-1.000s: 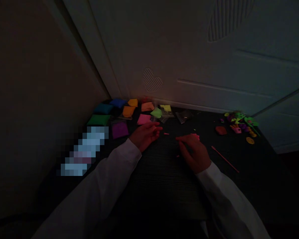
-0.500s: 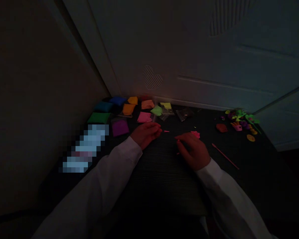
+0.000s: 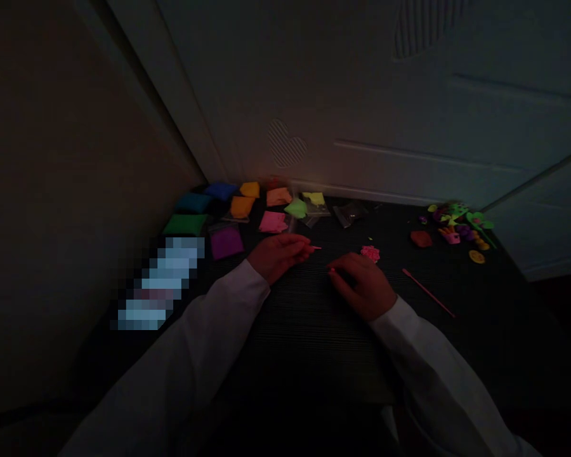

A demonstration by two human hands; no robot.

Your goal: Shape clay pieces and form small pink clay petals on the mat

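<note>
My left hand [image 3: 285, 257] is closed over the dark table, its fingertips pressed together. From those fingertips juts a thin, pointed pink sliver of clay [image 3: 316, 247]. Facing it, my right hand [image 3: 364, 285] pinches a tiny pink bit of clay [image 3: 332, 270] between thumb and forefinger. Just beyond the right knuckles lies a ruffled pink clay piece [image 3: 370, 254], apart from the hand. To the right, a thin pink modelling stick [image 3: 428, 292] rests on the table. Dim light hides fine detail of both grips.
Clay packets, among them a purple packet [image 3: 226, 241], a green packet [image 3: 185, 224] and a pink packet [image 3: 273, 221], line the back left. A pixelated bright screen [image 3: 162, 279] lies at left. Clay flowers [image 3: 461, 225] and a reddish-brown lump [image 3: 421, 238] sit far right. A white panelled surface [image 3: 361, 95] rises behind.
My left fingertips have reached the pink sliver, which lay apart from them before. My right hand has moved slightly left, closer to the left hand. The view has shifted a little.
</note>
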